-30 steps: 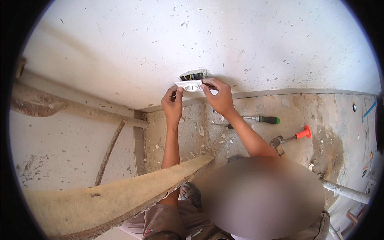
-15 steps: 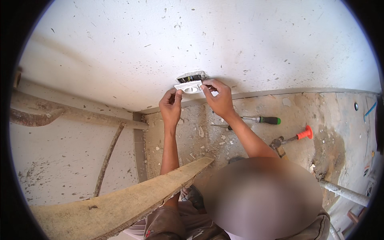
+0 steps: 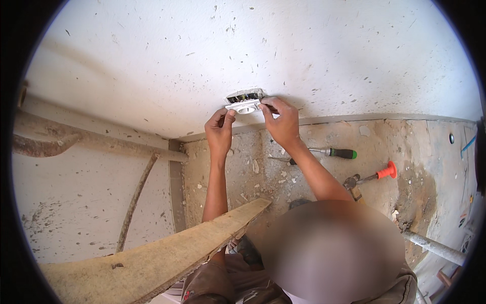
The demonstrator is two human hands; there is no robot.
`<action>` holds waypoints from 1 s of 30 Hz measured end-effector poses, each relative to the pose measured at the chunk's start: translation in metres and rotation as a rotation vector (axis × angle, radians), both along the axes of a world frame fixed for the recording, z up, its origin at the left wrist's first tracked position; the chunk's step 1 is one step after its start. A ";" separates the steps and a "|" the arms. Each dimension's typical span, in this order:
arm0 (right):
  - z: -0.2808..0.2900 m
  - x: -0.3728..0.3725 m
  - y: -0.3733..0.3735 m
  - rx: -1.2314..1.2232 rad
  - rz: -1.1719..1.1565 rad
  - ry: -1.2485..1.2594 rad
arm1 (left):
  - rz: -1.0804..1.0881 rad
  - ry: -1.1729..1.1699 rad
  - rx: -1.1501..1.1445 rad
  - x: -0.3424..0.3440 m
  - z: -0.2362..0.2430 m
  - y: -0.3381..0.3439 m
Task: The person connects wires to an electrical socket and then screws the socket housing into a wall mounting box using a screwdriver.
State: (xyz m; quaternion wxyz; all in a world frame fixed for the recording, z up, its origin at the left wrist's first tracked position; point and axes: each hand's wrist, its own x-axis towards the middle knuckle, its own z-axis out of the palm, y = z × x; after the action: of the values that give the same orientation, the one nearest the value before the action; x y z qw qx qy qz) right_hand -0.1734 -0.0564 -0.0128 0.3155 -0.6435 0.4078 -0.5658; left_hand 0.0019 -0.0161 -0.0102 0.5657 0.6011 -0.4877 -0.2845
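A white socket outlet (image 3: 246, 109) with a rectangular face plate is held just in front of a rough cut-out (image 3: 244, 96) low in the white wall. Wires and a dark recess show above the plate's upper edge. My left hand (image 3: 220, 133) pinches the plate's left end between thumb and fingers. At its right end, my right hand (image 3: 282, 120) grips it the same way. The back of the outlet is hidden, and I cannot tell whether it touches the wall.
Behind my right forearm lies a screwdriver (image 3: 343, 153) with a black and green handle. A chisel with an orange guard (image 3: 387, 171) and a hammer (image 3: 350, 182) lie farther right. A wooden plank (image 3: 167, 248) crosses my left forearm; metal pipes (image 3: 109, 139) run at left.
The whole view has shifted slightly. Both hands keep their hold on the outlet, which is tipped a little, showing less of its face and more of the recess.
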 end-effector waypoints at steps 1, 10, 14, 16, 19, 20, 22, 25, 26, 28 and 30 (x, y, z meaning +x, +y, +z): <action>0.000 0.003 0.001 -0.033 -0.012 0.013 | 0.012 0.007 -0.023 0.002 -0.001 0.000; -0.005 0.005 0.000 -0.133 -0.109 0.111 | 0.099 0.031 -0.055 0.000 -0.022 -0.005; -0.014 0.007 -0.003 -0.059 -0.087 0.073 | 0.080 -0.037 -0.069 0.000 -0.023 -0.002; -0.011 0.005 -0.003 -0.068 -0.098 0.083 | 0.045 -0.029 -0.067 -0.002 -0.019 -0.002; -0.007 0.007 -0.003 -0.108 -0.093 0.056 | 0.049 -0.024 -0.121 0.001 -0.019 0.000; -0.010 0.006 -0.003 -0.129 -0.091 0.054 | 0.052 -0.025 -0.102 0.000 -0.018 0.002; -0.015 0.004 -0.006 -0.115 -0.047 0.074 | 0.070 -0.027 -0.103 -0.003 -0.019 0.000; -0.020 0.003 -0.007 -0.130 -0.021 0.076 | 0.097 -0.049 -0.080 -0.006 -0.023 -0.001; -0.019 0.005 -0.006 -0.143 -0.016 0.067 | 0.101 -0.062 -0.098 -0.006 -0.023 -0.001; -0.017 0.006 -0.007 -0.171 -0.012 0.052 | 0.107 -0.060 -0.115 -0.006 -0.021 -0.001; -0.018 0.006 -0.008 -0.180 -0.012 0.048 | 0.108 -0.024 -0.110 -0.007 -0.023 -0.002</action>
State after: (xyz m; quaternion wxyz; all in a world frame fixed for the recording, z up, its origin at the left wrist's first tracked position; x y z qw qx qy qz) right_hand -0.1678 -0.0643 -0.0307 0.2431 -0.6802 0.3663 -0.5865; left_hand -0.0056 -0.0179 -0.0331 0.6064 0.5978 -0.4762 -0.2193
